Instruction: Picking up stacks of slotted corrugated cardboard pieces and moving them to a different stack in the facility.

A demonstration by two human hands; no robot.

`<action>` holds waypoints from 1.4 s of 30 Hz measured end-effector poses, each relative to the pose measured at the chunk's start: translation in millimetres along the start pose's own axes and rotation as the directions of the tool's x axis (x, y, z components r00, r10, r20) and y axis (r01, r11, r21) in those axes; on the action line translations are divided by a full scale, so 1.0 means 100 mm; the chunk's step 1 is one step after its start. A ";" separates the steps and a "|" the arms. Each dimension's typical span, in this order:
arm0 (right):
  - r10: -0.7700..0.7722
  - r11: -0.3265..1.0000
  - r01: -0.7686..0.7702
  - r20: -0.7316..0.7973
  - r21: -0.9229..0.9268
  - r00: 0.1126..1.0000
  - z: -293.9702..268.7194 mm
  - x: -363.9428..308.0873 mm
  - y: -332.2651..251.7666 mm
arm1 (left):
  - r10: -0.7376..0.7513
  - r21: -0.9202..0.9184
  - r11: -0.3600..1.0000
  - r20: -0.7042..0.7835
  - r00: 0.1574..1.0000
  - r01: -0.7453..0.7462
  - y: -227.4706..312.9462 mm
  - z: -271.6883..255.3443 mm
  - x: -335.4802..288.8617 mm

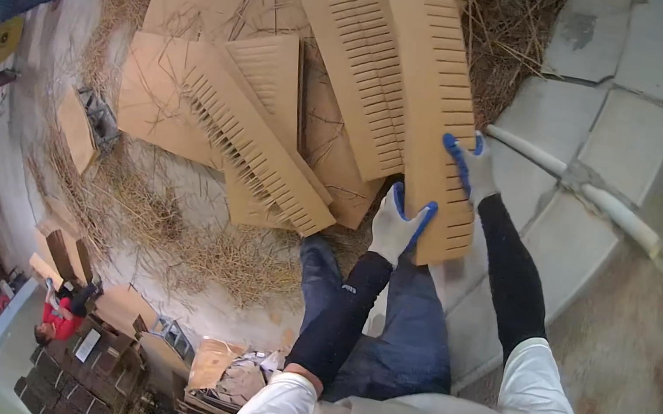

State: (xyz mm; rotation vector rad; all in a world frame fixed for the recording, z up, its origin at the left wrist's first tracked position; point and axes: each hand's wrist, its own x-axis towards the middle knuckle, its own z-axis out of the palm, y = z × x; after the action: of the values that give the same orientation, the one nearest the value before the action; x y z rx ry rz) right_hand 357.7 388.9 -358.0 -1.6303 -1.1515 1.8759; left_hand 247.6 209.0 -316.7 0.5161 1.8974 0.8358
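Note:
A long tan cardboard strip (433, 92), cut with a row of slits along its right edge, slants up and away from me. My left hand (396, 225), in a white glove with blue fingertips, grips its left edge near the close end. On the opposite edge, a little farther up, my right hand (475, 170) in a matching glove is closed on the same strip. Just left of it lie slotted cardboard strips (357, 61), partly overlapped by the held one. Another bundle of slotted strips (256, 154) rests farther left on flat cardboard sheets (158, 92).
Thin cardboard offcuts (192, 244) litter the floor around my legs. Grey slabs (546, 121) and a white pipe (614, 213) are at the right. A person in red (66, 320) is at the lower left, beside brown stacks (74, 383). A small stool (93, 125) stands left.

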 end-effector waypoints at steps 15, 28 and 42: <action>-0.013 0.985 0.031 0.104 -0.169 0.995 0.46 1.60 0.68 | 0.012 0.055 0.998 -0.123 0.992 -0.006 -0.28 -0.08 2.39; 0.130 0.991 -0.132 0.197 -0.006 0.972 0.11 1.69 0.81 | 0.024 -0.186 0.978 -0.346 0.938 -0.094 0.18 -0.07 2.25; 0.364 0.850 -0.526 0.718 0.004 0.593 1.05 0.35 0.42 | 0.520 0.625 0.759 -0.411 0.749 -0.183 0.92 -1.44 1.65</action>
State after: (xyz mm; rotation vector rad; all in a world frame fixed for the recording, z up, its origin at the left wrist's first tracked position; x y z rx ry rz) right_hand 258.4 357.4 -415.0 -1.1524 -0.7326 3.0119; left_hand 45.1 333.1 -305.2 1.1388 2.6784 0.7217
